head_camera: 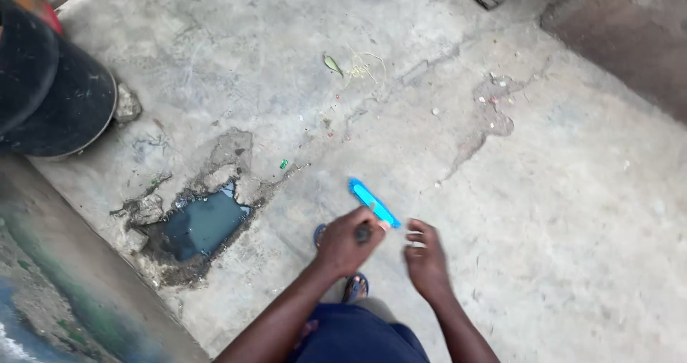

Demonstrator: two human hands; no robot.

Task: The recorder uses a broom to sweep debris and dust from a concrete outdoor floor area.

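Left hand [348, 240] is curled tight around the near end of a flat, slim bright-blue strip [373, 202], its grip hiding that end along with a small dark bit in the fist that's too blurred to identify. Right hand [426, 257] hangs just beside it, fingers loosely bent and empty, not quite on the strip. Underneath, rough grey concrete floor [558, 213], a broken-edged puddle hole [202, 223] to the left, a round dark drum [57, 98] cut off at the corner.
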